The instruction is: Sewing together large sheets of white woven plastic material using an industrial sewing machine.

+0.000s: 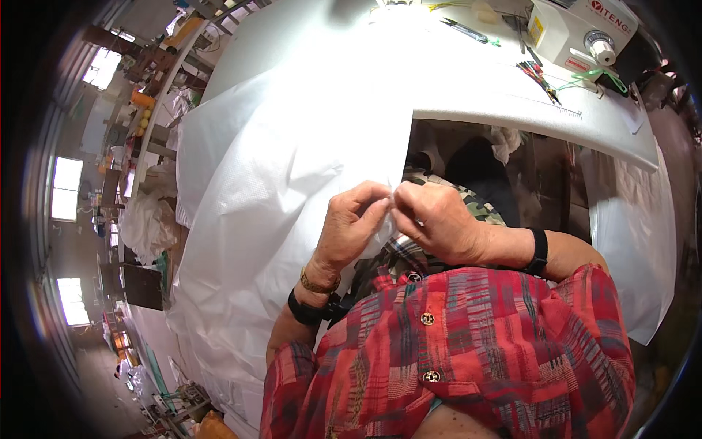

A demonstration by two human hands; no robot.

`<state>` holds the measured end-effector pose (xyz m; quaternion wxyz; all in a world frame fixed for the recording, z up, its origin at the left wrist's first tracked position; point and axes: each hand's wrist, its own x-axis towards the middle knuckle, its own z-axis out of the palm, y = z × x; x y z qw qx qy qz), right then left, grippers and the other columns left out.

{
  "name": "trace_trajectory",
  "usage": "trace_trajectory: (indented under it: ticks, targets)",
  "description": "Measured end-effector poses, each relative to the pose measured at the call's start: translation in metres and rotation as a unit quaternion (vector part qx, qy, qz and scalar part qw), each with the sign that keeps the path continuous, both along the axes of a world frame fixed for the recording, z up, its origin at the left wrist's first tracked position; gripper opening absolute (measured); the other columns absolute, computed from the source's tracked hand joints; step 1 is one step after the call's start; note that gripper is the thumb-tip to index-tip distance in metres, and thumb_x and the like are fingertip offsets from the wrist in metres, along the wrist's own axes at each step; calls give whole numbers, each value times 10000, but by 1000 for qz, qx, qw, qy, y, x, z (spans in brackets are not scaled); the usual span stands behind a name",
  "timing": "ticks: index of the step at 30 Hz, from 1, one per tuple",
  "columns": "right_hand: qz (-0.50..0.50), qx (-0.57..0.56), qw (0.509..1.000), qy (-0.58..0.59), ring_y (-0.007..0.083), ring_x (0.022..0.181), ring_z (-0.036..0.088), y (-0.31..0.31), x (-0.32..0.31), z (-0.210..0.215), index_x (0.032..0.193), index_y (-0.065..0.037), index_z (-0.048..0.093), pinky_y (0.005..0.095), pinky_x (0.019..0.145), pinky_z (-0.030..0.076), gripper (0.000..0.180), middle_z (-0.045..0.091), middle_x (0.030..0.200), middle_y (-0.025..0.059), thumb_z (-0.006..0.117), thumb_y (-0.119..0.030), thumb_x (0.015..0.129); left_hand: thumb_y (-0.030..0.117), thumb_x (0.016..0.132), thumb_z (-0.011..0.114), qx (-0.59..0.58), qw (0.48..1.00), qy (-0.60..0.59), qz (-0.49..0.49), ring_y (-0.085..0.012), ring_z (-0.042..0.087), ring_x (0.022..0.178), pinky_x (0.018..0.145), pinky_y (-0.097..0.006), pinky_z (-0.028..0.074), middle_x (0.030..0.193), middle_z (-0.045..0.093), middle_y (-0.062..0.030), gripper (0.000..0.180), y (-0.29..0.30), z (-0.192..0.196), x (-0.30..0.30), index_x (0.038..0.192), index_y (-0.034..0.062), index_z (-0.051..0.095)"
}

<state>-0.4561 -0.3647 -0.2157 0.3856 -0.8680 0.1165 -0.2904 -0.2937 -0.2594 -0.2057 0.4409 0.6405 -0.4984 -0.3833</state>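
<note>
L hand (pixel 347 225) & R hand (pixel 442 219) tog., pinching white sheet (pixel 292 168) at edge, ctr frame. White mach. (pixel 563 38) on table (pixel 512 91), upper R.

Red capital lettering (pixel 613 14) beside a round red emblem (pixel 594 4) is printed on the white, box-shaped metal machine head (pixel 557 45). A small red label (pixel 580 64) and a yellow rectangular label (pixel 537 31) are also borne by it, their print too small to be read. Fine dark ruler-like marks (pixel 563 111) are carried by the smooth white tabletop (pixel 475 91), any figures being indistinct.
</note>
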Motion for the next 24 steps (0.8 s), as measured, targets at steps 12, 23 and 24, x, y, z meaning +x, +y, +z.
trace_trajectory:
  ticks: [12,23,24]
  targets:
    - [-48,286,953,-84,150,851,644,-51,34,-16,1167,14,604,312,760,517,259,669,959,103,583,-125,949,59,923,641,-1,983,12,185,12,406,627,511,-185,305,724,514,88,96,2,33,31,841,27,602]
    - [184,-163,948,-202,297,1041,636,-11,203,2,1210,-53,623,386,891,508,397,661,1154,163,591,-308,908,38,888,657,-51,953,-296,-28,-65,460,569,517,-251,387,623,534,-25,83,-7,108,40,829,-14,631]
    - [188,-148,942,-237,293,1038,637,-12,194,-9,1210,-50,622,384,893,507,399,663,1148,164,602,-304,904,28,872,654,-31,945,-322,-49,-142,532,557,537,-291,430,652,576,-108,58,-3,93,33,843,-12,624]
